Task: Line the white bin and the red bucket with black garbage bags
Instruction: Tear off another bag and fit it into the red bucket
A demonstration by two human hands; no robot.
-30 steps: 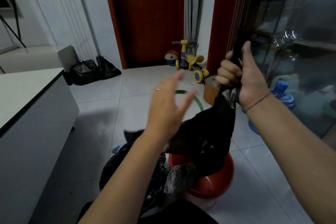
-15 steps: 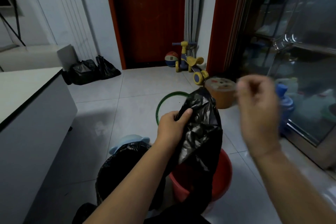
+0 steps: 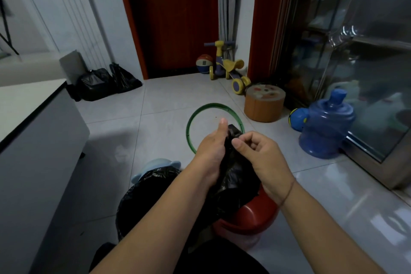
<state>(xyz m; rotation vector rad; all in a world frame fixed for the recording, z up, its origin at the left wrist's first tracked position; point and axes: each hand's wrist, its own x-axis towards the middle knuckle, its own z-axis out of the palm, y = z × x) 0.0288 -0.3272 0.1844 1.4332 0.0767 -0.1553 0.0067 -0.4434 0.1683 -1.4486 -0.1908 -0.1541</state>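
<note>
A black garbage bag (image 3: 235,176) hangs bunched between both hands above the red bucket (image 3: 251,218), which stands on the floor at lower centre. My left hand (image 3: 211,151) grips the bag's upper part from the left. My right hand (image 3: 260,153) pinches the bag's top edge between thumb and fingers. To the left of the bucket stands a bin whose top is covered by another black bag (image 3: 146,193); the bin's own walls are hidden under it.
A green hoop (image 3: 191,122) lies on the tiles beyond my hands. A blue water jug (image 3: 324,127), an orange stool (image 3: 264,104) and a toy trike (image 3: 226,66) stand at right. A grey cabinet (image 3: 33,140) runs along the left. Filled black bags (image 3: 106,82) sit by the wall.
My right hand has come in from the right and taken the bag's top next to my left hand. Both hands and the bag now sit lower, over the bucket.
</note>
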